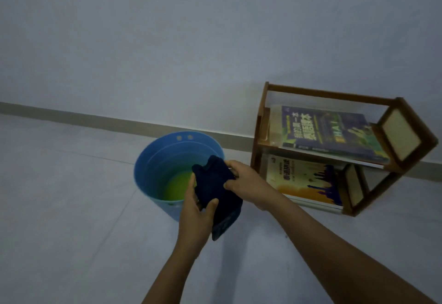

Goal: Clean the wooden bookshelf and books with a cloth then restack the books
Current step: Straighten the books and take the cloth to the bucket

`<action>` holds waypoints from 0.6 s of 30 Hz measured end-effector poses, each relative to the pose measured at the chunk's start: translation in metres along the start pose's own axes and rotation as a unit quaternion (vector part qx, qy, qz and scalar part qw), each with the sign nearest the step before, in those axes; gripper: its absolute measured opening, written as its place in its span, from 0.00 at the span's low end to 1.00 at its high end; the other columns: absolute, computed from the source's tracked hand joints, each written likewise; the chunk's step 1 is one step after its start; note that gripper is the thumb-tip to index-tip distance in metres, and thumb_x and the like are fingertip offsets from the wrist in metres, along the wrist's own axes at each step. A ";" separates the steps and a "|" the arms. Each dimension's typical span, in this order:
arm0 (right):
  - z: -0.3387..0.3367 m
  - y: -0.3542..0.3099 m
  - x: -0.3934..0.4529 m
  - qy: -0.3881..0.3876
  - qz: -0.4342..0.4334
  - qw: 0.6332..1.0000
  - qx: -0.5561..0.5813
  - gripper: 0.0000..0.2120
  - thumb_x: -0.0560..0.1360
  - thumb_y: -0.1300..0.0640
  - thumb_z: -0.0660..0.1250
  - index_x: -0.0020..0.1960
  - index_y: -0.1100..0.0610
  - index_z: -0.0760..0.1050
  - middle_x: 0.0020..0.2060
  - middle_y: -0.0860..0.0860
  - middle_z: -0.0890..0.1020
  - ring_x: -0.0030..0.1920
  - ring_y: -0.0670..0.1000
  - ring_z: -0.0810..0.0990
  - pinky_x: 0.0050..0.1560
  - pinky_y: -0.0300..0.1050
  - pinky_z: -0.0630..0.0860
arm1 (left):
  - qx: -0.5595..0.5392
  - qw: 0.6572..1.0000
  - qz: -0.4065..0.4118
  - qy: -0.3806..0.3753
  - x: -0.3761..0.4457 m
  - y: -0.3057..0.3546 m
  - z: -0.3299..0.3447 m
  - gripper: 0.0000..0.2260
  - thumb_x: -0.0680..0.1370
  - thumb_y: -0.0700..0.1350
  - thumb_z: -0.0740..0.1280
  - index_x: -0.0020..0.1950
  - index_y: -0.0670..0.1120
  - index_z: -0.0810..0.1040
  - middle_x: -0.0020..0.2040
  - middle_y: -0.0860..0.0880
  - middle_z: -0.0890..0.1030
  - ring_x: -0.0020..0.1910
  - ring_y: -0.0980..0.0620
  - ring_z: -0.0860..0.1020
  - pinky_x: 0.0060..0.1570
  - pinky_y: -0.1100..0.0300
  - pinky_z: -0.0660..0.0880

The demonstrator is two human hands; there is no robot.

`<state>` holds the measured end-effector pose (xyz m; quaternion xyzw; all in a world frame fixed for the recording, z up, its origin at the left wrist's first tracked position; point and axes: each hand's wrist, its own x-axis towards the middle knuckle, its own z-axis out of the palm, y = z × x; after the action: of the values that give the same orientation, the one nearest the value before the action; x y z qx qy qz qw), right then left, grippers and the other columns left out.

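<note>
Nearest, the left hand (195,210) grips the lower part of the dark navy soft cloth (216,192), thumb curled over its front, while the right hand (248,183) pinches its upper right edge between thumb and fingers. The cloth hangs limp over the near rim of the blue plastic bucket (143,177), which holds yellow-green liquid; it is probably damp, though the dim light hides that. It will fold and sag, so bunching it into the palm suits wiping. Farther right, against the wall, stands the small two-tier wooden bookshelf (323,93), with a flat blue-covered book (327,131) above and a flat yellow-covered book (301,179) below: light, stiff, best lifted by their edges.
</note>
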<state>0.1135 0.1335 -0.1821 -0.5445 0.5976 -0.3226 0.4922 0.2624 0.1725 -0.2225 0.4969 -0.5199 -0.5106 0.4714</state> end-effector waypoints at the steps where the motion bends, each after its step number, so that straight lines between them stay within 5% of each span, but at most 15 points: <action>1: 0.009 -0.005 0.011 -0.007 -0.009 1.000 -0.015 0.21 0.72 0.67 0.62 0.62 0.51 0.71 0.56 0.52 0.80 0.54 0.52 0.80 0.53 0.53 0.81 | 0.026 1.000 0.014 0.010 0.007 0.001 -0.011 0.32 0.76 0.36 0.68 0.74 0.57 0.59 0.65 0.53 0.75 0.60 0.56 0.77 0.56 0.56 0.79; 5: 0.034 0.002 0.045 0.004 -0.044 0.985 -0.168 0.21 0.74 0.62 0.65 0.65 0.55 0.70 0.60 0.55 0.77 0.58 0.54 0.77 0.53 0.45 0.76 | 0.207 0.976 0.030 0.057 0.033 -0.008 -0.033 0.33 0.75 0.37 0.68 0.76 0.50 0.57 0.69 0.49 0.71 0.65 0.51 0.72 0.62 0.54 0.73; 7: 0.042 0.009 0.054 0.033 -0.055 0.970 -0.233 0.23 0.75 0.60 0.66 0.69 0.57 0.67 0.63 0.56 0.74 0.63 0.57 0.73 0.59 0.46 0.72 | 0.266 0.961 0.037 0.072 0.040 -0.012 -0.035 0.28 0.75 0.40 0.69 0.72 0.48 0.63 0.65 0.48 0.74 0.62 0.50 0.73 0.58 0.58 0.73; 11: 0.048 0.018 0.058 0.017 -0.086 0.944 -0.317 0.17 0.78 0.59 0.62 0.66 0.58 0.71 0.61 0.57 0.74 0.61 0.57 0.73 0.60 0.47 0.70 | 0.514 0.852 0.067 0.075 0.052 -0.019 -0.044 0.17 0.75 0.53 0.68 0.62 0.50 0.76 0.54 0.47 0.79 0.53 0.47 0.71 0.48 0.55 0.73; 13: 0.049 0.022 0.058 -0.052 -0.102 0.918 -0.380 0.13 0.77 0.58 0.59 0.58 0.57 0.78 0.56 0.56 0.76 0.56 0.57 0.74 0.56 0.52 0.74 | 0.552 0.832 0.050 0.034 0.059 -0.021 -0.053 0.22 0.74 0.58 0.67 0.64 0.50 0.76 0.56 0.45 0.75 0.56 0.45 0.69 0.53 0.53 0.72; 15: 0.045 0.018 0.058 -0.123 -0.099 0.897 -0.413 0.11 0.74 0.56 0.60 0.51 0.57 0.78 0.50 0.54 0.78 0.50 0.56 0.76 0.51 0.54 0.76 | 0.517 0.852 0.037 -0.065 0.068 -0.021 -0.060 0.26 0.72 0.58 0.69 0.67 0.50 0.73 0.63 0.46 0.71 0.63 0.46 0.68 0.60 0.53 0.70; 18: 0.038 0.014 0.057 -0.182 -0.102 0.864 -0.457 0.14 0.72 0.57 0.67 0.57 0.55 0.73 0.50 0.54 0.78 0.48 0.55 0.76 0.48 0.50 0.76 | 0.468 0.849 -0.016 -0.246 0.080 -0.020 -0.056 0.31 0.69 0.54 0.73 0.70 0.54 0.67 0.67 0.53 0.72 0.61 0.52 0.73 0.62 0.54 0.72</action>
<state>0.1491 0.0872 -0.2203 -0.8158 0.5186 0.0432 0.2524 0.3145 0.0892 -0.2420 0.5250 -0.7882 -0.3197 0.0314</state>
